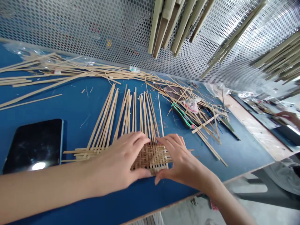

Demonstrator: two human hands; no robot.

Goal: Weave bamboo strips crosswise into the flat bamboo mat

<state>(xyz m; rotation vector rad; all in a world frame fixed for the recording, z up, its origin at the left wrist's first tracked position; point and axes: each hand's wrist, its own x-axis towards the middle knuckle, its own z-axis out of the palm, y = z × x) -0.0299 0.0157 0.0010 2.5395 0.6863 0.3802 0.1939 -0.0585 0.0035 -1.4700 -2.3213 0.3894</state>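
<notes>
Woven strips, bag, contents unclear

Hands on woven strips (ends fanned), cutter

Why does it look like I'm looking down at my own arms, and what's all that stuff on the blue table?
There's no robot here, just a person with bare hands. That person wears a camera on their head, so this one picture looks forward and down.

The left hand and right hand are both on a small woven piece, thumbs by its near edge and fingers reaching over it. I can't tell how tightly they grip. Long thin strips poke out of its far side.

On the blue table there's also a dark-screened device at the left, and a green-and-black tool beside loose strips. At the far right you can see another person's hand.
</notes>
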